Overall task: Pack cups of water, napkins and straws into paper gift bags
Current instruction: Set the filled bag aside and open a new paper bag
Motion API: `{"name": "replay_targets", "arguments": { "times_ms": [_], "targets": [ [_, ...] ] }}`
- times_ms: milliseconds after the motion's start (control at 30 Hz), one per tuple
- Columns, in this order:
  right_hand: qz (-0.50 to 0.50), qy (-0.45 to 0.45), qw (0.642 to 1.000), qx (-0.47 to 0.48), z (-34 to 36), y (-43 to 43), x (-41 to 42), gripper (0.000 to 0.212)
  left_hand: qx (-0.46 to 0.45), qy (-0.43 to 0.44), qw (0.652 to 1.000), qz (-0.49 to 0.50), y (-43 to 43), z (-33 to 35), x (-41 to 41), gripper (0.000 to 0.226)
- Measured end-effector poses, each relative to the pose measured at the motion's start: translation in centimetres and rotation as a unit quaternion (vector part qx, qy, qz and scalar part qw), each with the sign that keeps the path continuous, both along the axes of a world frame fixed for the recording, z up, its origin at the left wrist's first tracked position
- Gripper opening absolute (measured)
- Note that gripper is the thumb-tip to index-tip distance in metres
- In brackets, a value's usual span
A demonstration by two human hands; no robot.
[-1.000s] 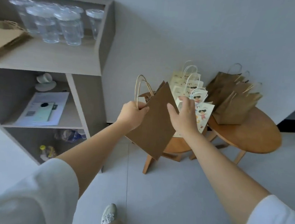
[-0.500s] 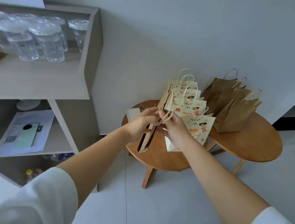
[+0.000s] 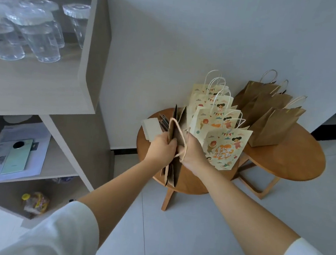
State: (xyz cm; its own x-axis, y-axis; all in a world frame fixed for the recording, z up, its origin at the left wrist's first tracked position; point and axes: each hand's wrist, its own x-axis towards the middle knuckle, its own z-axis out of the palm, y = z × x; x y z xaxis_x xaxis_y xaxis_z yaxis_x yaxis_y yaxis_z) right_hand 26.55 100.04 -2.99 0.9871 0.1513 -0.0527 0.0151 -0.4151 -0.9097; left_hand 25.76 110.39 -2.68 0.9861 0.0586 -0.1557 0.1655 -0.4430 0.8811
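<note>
Two hands now work at one flat brown kraft-paper gift bag (image 3: 172, 174), which a second ago was held up broadside in the air and has since been turned edge-on and brought low over the nearer round wooden table (image 3: 186, 184); whether its lower end rests on the top I cannot tell. The left hand (image 3: 161, 148) has its fingers curled round the bag's left wall. The right hand (image 3: 194, 156) grips the right wall, curled tight, with the bag's pale twisted-paper handle (image 3: 185, 147) looping across it. Dark slits show between the paper layers, so I judge the person is prying the bag open, though it is not yet spread wide enough to take anything. Nothing appears to have gone in: the clear lidded plastic cups of water (image 3: 40, 41) stand on the grey shelf (image 3: 44, 88) at left, while the white stack of napkins (image 3: 151, 129) and what look like dark straws (image 3: 164, 123) lie on the table just beyond the left hand. Cream printed gift bags (image 3: 225, 150) stand just right of the hands, and upright brown bags (image 3: 273, 126) stand on the farther table (image 3: 294, 158).
</note>
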Motion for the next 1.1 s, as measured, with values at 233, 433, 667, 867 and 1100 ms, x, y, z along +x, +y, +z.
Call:
{"name": "replay_targets", "arguments": {
  "times_ms": [233,433,667,867,1100],
  "targets": [
    [-0.066,0.087,0.978,-0.179,-2.4,-1.6,1.1,0.02,0.268,-0.001,0.955,-0.124,0.5,-1.9,0.7,0.023],
    [-0.088,0.049,0.847,-0.522,-0.6,-4.9,1.7,0.022,0.379,0.12,0.917,-0.036,5.6,-2.4,2.8,0.019],
    [-0.092,0.083,0.846,-0.519,-1.1,-3.9,2.2,0.02,0.355,0.146,0.922,-0.052,5.7,-2.5,3.6,0.017],
    [-0.09,0.216,0.913,-0.335,-1.9,-3.0,3.7,0.006,0.223,0.19,0.955,-0.04,6.3,-4.0,4.4,0.031],
    [-0.065,0.291,0.92,-0.255,-4.3,-2.9,8.2,0.008,0.18,0.203,0.962,-0.012,6.5,-6.2,7.7,0.041]
  ]
}}
